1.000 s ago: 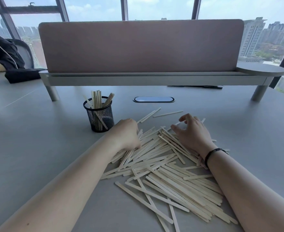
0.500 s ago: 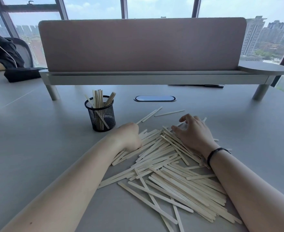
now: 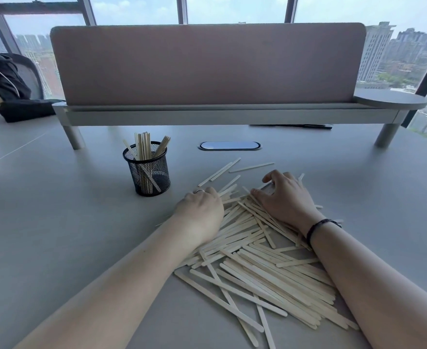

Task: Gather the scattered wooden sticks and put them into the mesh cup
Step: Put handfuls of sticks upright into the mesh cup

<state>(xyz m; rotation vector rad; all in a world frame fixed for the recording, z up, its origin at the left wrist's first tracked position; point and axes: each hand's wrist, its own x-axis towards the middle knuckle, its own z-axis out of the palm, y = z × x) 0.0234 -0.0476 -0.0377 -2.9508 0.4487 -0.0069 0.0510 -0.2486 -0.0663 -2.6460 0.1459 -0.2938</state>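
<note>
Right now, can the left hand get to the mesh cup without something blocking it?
Probably yes. The left hand rests on the sticks near the mesh cup, and only bare table lies between them.

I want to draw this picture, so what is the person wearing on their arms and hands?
Both arms are bare, with no sleeves showing. The left hand has a thin silver-looking ring on one finger. The right hand has no ring that can be seen, but its wrist carries a thin black band, like a cord or hair tie. No gloves and no watch.
</note>
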